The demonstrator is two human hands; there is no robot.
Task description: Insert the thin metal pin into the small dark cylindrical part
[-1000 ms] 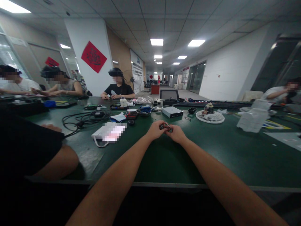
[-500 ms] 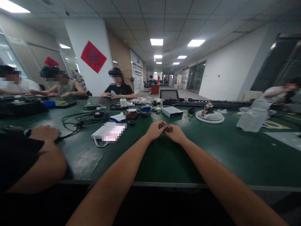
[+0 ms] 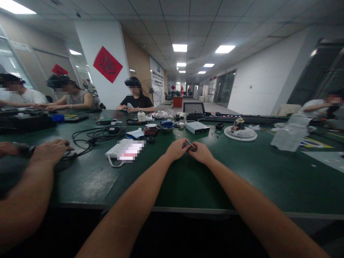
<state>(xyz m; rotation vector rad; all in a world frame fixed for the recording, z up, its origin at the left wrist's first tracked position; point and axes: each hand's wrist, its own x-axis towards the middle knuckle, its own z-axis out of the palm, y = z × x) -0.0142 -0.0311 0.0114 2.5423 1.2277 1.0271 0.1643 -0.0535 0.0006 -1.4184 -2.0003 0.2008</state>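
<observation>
My left hand (image 3: 177, 149) and my right hand (image 3: 201, 152) meet over the green table (image 3: 188, 186). Their fingers are closed around a small dark object with a thin shiny metal strip (image 3: 190, 144) on top; most of it is hidden by the fingers. Beyond the hands stands a white and black box (image 3: 197, 127). A small black tray (image 3: 219, 126) and a white fan grille (image 3: 240, 133) with a motor on it lie further right.
At the left, a co-worker's hand (image 3: 51, 150) is near coiled black cables (image 3: 92, 138). A white bag (image 3: 115, 150) with a strap lies left of my hands. Clear plastic packaging (image 3: 290, 134) stands at the right. Other people sit around the table.
The co-worker's arm at the left has shifted, and that hand is now spread by the cables. My hands stay in nearly the same place, still around the small object.
</observation>
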